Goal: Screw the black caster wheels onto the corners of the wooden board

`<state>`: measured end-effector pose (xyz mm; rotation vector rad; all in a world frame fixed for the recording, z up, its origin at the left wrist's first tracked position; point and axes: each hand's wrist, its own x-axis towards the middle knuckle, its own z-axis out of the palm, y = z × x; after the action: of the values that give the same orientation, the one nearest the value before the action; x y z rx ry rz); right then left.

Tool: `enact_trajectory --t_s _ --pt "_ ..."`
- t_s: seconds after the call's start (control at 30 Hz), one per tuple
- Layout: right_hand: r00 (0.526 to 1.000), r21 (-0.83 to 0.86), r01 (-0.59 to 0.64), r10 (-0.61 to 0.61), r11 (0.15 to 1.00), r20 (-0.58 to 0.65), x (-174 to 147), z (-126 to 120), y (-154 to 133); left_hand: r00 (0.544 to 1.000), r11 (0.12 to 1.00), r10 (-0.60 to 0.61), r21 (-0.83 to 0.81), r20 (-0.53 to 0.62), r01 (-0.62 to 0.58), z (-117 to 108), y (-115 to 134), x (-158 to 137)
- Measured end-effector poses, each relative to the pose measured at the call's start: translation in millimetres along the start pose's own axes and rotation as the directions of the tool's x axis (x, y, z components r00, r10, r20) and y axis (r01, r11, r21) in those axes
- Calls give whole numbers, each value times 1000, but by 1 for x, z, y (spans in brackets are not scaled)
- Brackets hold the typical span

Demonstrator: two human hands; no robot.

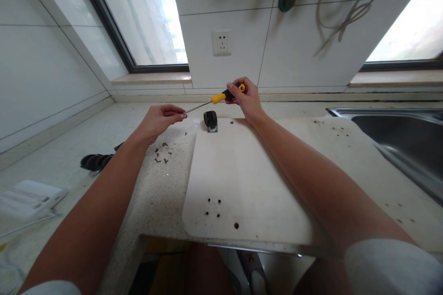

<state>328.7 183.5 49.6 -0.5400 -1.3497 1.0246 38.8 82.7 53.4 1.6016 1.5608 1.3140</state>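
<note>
Here's the right hand [247,99], fingers wrapped around the black-and-yellow handle of the screwdriver [218,98], which slants above the far edge of the white board [242,161]. Over at its tip, the left hand [157,122] has thumb and fingers pinched close; whether a screw sits between them is too small to tell. It looks like tip-readying work, and the next move calls for steady alignment of the shaft. Just below the shaft, a black caster [210,120] stands at the board's far left corner, loose screws [162,151] scattered on the countertop [173,193] to the left.
</note>
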Motion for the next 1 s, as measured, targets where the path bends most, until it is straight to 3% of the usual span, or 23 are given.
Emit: enact_trajectory --t_s 0.4,0.53,0.67,0.83,1.0 --pt "999 23 -11 12 1000 -43 2 -1 2 993 958 -114 -267 -20 105 -1 3 1" --pt "999 28 -9 10 1000 -49 3 -1 1 992 951 -107 -297 -60 84 2 4 1" --pt "997 -12 -3 2 1000 -73 1 -2 0 988 976 -21 -217 -152 -13 9 2 4" --pt "992 -114 -54 40 992 -119 0 -1 -2 948 966 183 -132 -260 -223 14 5 5" --pt "974 -44 -84 73 995 -212 2 2 -6 913 949 280 -57 -295 -310 22 15 -1"
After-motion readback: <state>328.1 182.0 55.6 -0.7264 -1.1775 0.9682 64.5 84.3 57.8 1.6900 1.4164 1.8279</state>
